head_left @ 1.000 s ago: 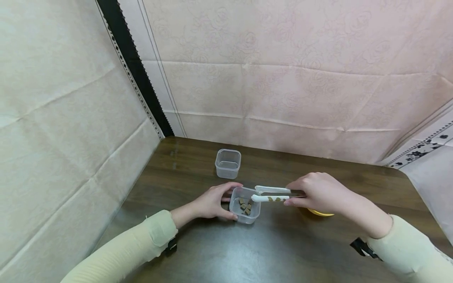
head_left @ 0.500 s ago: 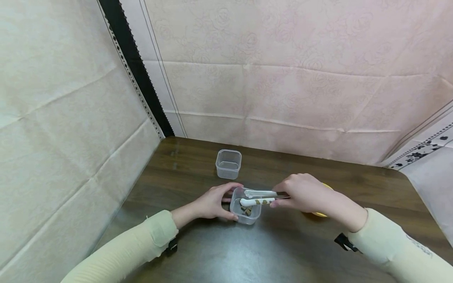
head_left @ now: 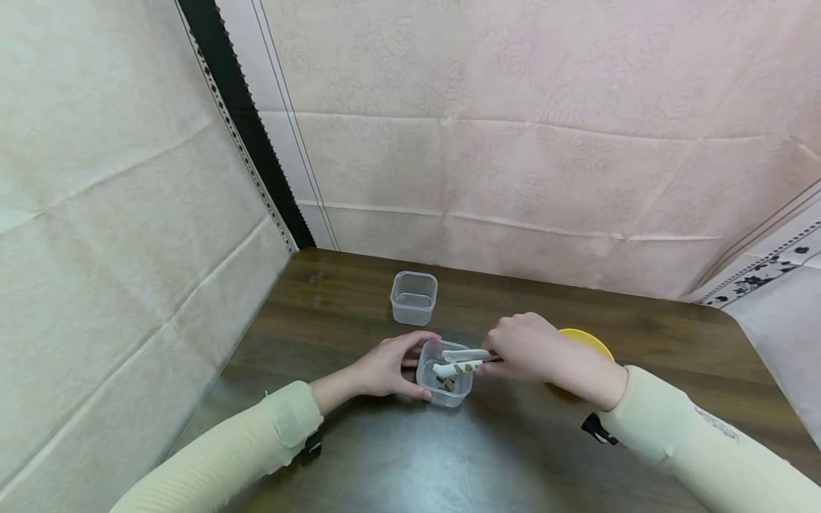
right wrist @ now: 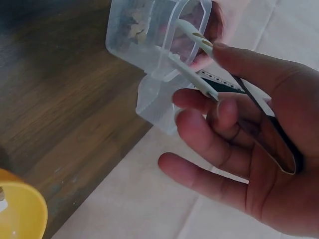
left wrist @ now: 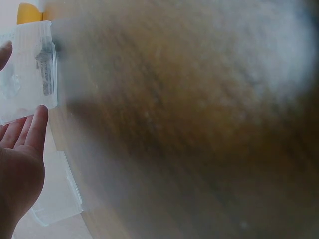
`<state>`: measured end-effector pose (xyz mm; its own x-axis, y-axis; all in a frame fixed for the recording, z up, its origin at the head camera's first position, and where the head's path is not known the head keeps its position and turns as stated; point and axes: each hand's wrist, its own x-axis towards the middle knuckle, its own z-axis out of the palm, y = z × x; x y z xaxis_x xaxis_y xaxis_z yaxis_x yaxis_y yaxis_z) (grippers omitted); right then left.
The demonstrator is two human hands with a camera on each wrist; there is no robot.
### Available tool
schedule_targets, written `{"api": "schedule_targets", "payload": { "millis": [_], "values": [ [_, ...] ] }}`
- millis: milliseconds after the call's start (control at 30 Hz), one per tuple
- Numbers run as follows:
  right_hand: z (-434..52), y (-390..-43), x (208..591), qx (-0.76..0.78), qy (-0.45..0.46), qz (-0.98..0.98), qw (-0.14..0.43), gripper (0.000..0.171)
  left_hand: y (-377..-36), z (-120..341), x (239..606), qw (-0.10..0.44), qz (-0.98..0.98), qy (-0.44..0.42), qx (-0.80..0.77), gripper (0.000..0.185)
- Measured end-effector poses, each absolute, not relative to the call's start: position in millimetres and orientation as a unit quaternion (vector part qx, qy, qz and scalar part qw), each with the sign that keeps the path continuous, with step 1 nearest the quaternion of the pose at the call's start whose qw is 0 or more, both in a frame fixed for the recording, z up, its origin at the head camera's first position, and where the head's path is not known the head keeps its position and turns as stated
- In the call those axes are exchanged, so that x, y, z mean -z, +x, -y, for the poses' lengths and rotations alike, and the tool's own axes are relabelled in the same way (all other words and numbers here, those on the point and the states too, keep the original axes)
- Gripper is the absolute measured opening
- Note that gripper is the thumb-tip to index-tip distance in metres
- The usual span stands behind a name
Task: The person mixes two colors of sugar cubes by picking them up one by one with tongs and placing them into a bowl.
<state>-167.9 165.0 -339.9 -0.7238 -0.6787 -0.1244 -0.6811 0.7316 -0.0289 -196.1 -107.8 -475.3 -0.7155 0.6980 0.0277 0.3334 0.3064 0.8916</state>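
Observation:
My left hand (head_left: pixel 383 367) grips a small clear plastic container (head_left: pixel 445 374) on the dark wooden table (head_left: pixel 410 456). Several brown cubes (head_left: pixel 447 383) lie in its bottom. My right hand (head_left: pixel 526 349) holds white tongs (head_left: pixel 463 360) with brown spots, their tips over the container's open top. In the right wrist view the tongs (right wrist: pixel 192 55) reach into the container (right wrist: pixel 149 35), their two arms apart with nothing seen between them. The left wrist view shows the container (left wrist: pixel 27 72) against my left fingers (left wrist: pixel 34 130).
A second, empty clear container (head_left: pixel 413 296) stands further back on the table. A yellow bowl (head_left: pixel 585 343) sits behind my right wrist, also at the lower left of the right wrist view as the bowl (right wrist: pixel 20 211). Cloth walls close in the left and back.
My right hand has moved left with the tongs, from beside the container to over it, uncovering the yellow bowl. The left hand and container have stayed put.

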Motion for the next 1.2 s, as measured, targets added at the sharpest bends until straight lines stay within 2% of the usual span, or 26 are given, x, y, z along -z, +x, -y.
{"api": "schedule_targets", "payload": {
  "millis": [533,1200],
  "values": [
    [-128,-171,345,-0.134,-0.359,-0.922,0.051,0.037,-197,109,476,0.190,-0.785,0.334,-0.486,0.095],
    [-112,-181,351,-0.146,-0.357,-0.919,0.074,0.037,-198,108,475,0.201,-0.782,0.331,-0.489,0.095]
  ]
}}
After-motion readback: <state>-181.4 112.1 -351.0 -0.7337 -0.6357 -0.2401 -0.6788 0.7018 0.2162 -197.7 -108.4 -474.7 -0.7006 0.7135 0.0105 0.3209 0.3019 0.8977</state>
